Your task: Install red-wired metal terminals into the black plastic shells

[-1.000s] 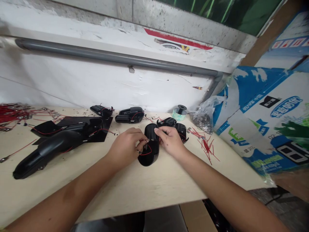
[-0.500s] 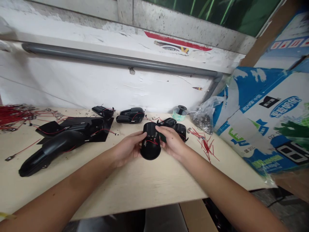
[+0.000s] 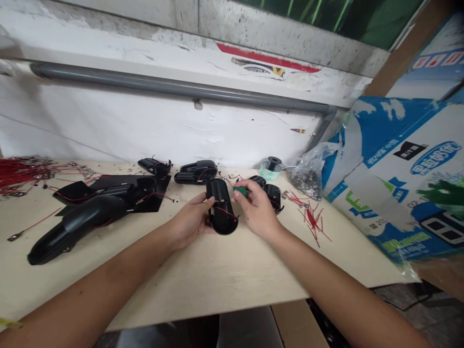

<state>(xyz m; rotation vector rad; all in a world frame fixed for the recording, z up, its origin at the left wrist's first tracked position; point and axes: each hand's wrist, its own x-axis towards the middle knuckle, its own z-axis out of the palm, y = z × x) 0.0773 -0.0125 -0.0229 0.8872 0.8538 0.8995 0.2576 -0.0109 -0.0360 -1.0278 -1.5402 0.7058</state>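
Observation:
My left hand (image 3: pixel 195 216) is closed on the left side of a black plastic housing (image 3: pixel 221 205), held tilted above the table. The housing has a long rounded shape, with a thin red wire and small metal contacts on the face toward me. Just to its right, my right hand (image 3: pixel 259 205) is closed on a small green object (image 3: pixel 239 191), mostly covered by the fingers, so its kind is unclear. Behind that hand are more black housings (image 3: pixel 272 195), partly hidden by it.
Several black housings (image 3: pixel 197 171) with red wires lie along the back and left, some on a black sheet (image 3: pixel 165 186). Bundled red wires (image 3: pixel 21 174) sit far left, loose ones (image 3: pixel 313 220) right. Tape (image 3: pixel 270 170), a bag of metal parts (image 3: pixel 306 176) and a carton (image 3: pixel 406 179) stand right.
My right hand has come off the housing and turned, bringing the green object into view. The housing has shifted slightly left and turned in my left hand.

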